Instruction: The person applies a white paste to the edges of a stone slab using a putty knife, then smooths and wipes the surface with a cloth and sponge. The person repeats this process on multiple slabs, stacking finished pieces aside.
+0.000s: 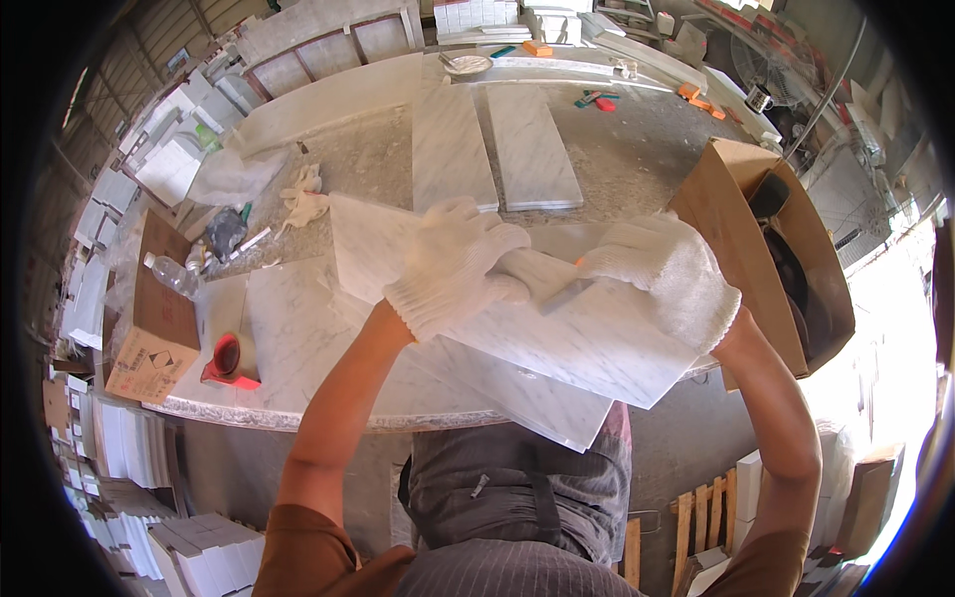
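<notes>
**Both gloved hands on a small pale piece, over a loose marble slab**

Small pale piece [540, 271]: bridges the hands, just above the slab. Left hand [460, 261]: fingers curled on its left end. Right hand [665, 274]: curled on its right end, a speck of orange at the fingertips. Material unclear; looks light and probably pliable, so pinch the ends. Gloves hide the exact grip; can't tell whether either hand also presses on the stone.

Top marble slab [607, 343]: white, grey-veined, lies askew under both hands, near corner pointing at the wearer. Judgement: heavy for its thickness, stiff, brittle at corners, polished face likely slippery under knit gloves. Take it by both long edges, well in from the corners, palms under.

Lower slab [532, 393] is beneath it, one corner past the table edge; a knock there could chip it.

Around: two marble strips [453, 149] beyond the hands, open cardboard box [716, 209] with dark items to the right, spare gloves [303, 199], red tape dispenser [231, 368] and closed-side carton [159, 323] to the left.
</notes>
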